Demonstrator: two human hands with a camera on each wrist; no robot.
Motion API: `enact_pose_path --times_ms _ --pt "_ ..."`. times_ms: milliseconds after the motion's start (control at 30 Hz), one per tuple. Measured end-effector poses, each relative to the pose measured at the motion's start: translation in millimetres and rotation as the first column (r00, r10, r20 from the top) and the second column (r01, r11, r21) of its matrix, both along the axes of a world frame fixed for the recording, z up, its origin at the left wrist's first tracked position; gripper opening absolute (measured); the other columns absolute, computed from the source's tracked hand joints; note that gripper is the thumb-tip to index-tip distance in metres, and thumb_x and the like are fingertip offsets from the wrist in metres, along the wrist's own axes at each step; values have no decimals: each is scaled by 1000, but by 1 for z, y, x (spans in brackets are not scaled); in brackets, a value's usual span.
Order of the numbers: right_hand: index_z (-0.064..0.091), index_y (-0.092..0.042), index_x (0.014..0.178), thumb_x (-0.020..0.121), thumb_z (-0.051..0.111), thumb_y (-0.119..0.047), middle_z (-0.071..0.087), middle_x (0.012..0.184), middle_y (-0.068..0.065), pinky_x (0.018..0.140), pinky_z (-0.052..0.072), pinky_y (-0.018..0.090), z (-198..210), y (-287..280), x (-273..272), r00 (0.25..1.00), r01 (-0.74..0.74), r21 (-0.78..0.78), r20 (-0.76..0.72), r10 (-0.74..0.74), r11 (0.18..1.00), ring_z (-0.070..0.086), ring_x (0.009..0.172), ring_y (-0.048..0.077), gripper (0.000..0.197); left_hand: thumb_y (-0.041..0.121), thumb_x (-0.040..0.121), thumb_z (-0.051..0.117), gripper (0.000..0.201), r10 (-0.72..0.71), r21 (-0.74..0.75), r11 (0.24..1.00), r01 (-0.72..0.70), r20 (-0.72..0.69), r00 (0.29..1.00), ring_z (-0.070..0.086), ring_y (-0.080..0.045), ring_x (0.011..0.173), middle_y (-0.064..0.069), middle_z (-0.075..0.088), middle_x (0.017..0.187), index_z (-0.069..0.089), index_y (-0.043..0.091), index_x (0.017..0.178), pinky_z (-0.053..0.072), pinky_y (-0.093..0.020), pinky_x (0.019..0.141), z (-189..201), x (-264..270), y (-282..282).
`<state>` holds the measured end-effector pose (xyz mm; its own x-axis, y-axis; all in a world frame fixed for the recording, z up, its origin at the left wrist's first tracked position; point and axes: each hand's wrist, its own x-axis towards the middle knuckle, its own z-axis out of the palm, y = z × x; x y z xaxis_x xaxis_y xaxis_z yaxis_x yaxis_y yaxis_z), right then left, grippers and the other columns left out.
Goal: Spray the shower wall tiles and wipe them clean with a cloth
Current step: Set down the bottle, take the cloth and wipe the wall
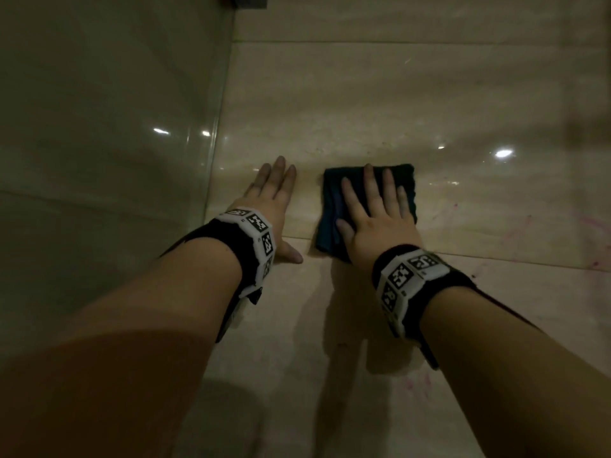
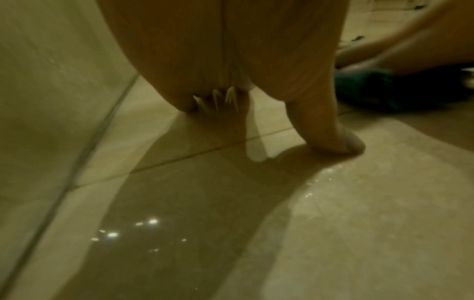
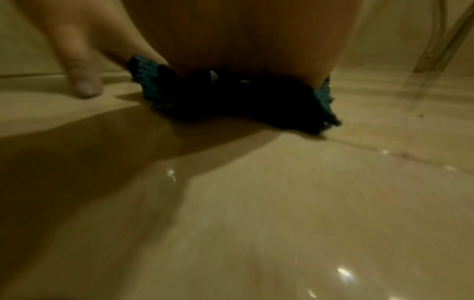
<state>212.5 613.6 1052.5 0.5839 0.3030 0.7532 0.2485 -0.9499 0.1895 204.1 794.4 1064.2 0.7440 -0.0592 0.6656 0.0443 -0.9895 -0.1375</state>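
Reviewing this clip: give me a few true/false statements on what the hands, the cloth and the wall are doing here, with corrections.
1. The right hand presses flat on the dark teal cloth. True.
2. The left hand holds a spray bottle. False: it rests bare and flat on the tile wall.
3. The cloth lies crumpled on the floor. False: it is spread against the wall under the right hand.
4. A glass panel stands left of the left hand. True.
5. Pink marks show on tiles right of the cloth. True.
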Motion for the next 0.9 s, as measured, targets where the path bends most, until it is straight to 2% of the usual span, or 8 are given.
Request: enact_pose_path --times_ms 100,200,367,467,633,767,900 --pt "-28 -30 142 97 12 -50 -45 140 -1 111 -21 39 -23 2 0 999 21 -37 -47 -23 999 -32 139 25 63 59 58 77 144 2 32 999 -1 -19 1000 -24 -26 143 -4 -37 150 -32 16 141 -2 -37 118 2 -1 5" --pt "-29 -30 142 97 12 -51 -48 133 -2 108 -24 38 -33 3 -1 997 25 -41 -70 -28 999 -33 138 25 64 54 58 80 144 23 32 999 -21 -47 999 -22 -25 144 -4 -36 151 -31 16 142 1 -40 118 3 -6 2" --pt "-27 -30 143 98 13 -50 -38 149 1 114 -17 38 -19 2 -4 997 51 -70 -60 -55 996 -31 140 24 63 59 61 75 142 67 54 996 -64 -42 997 -20 -25 144 -5 -35 151 -31 10 141 2 -36 119 0 -9 2" --pt "-23 -30 145 98 15 -49 -34 151 2 115 -15 38 2 6 -2 999 38 -54 -34 -40 998 -28 141 24 63 61 64 71 138 95 22 995 -94 -23 995 -19 -23 145 -7 -34 152 -29 8 142 3 -33 118 -7 -11 4" --pt "-20 -28 146 98 17 -49 -32 153 4 115 -15 42 30 22 3 1000 26 14 9 -26 1000 -26 142 27 64 60 63 73 137 86 -46 995 -87 -12 996 -19 -24 145 -9 -33 152 -27 11 143 4 -36 119 -10 -10 7" --pt "-18 -28 147 98 16 -48 -30 153 5 115 -15 43 24 28 7 998 8 39 60 -10 999 -25 142 29 63 60 62 73 139 85 -39 996 -86 -25 996 -19 -26 145 -11 -33 152 -27 10 143 3 -36 119 -8 -10 6" --pt "-23 -29 145 97 14 -50 -33 152 4 113 -19 40 -6 24 9 998 -13 34 54 11 999 -28 141 27 63 61 62 74 142 167 12 986 -167 -58 984 -23 -29 143 -14 -35 150 -30 6 141 -3 -36 118 -8 -14 1"
